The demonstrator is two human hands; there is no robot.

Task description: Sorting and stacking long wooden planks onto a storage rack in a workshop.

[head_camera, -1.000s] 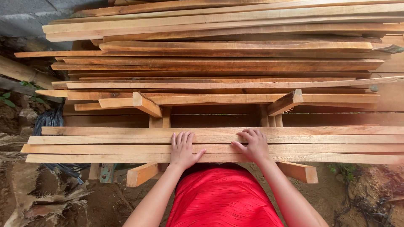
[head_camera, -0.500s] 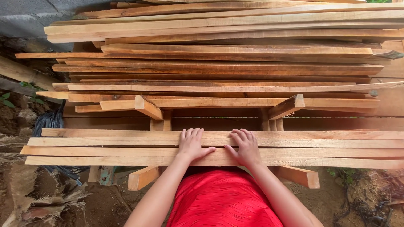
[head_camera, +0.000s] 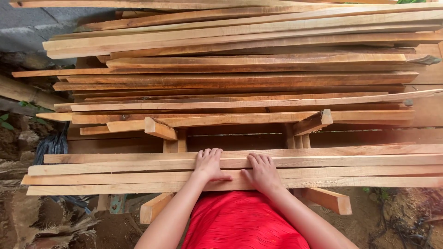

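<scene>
Left hand [head_camera: 209, 165]: palm down, fingers together and extended, flat on near row of wooden slats [head_camera: 115, 173]; thumb pointing right toward other hand. Nothing grasped, only pressing on the wood.

Right hand [head_camera: 263, 171]: palm down, fingers slightly spread, resting on same slats just beside left hand; thumbs near each other, not clearly touching. Nothing gripped.

Slats: four long pale strips lying side by side, running left to right across the view, supported on wooden trestle legs [head_camera: 328, 199] at front. Both hands near the middle of their length.

Behind slats: large stack of planks [head_camera: 240, 69], rough-sawn, reddish to pale, piled in many layers, ends uneven at left. Short angled braces [head_camera: 159, 129] between stack and near row.

Below hands: red garment [head_camera: 244, 223] of the person. Bare earth [head_camera: 397, 207] and debris at lower right; grey block wall [head_camera: 23, 27] at upper left.
</scene>
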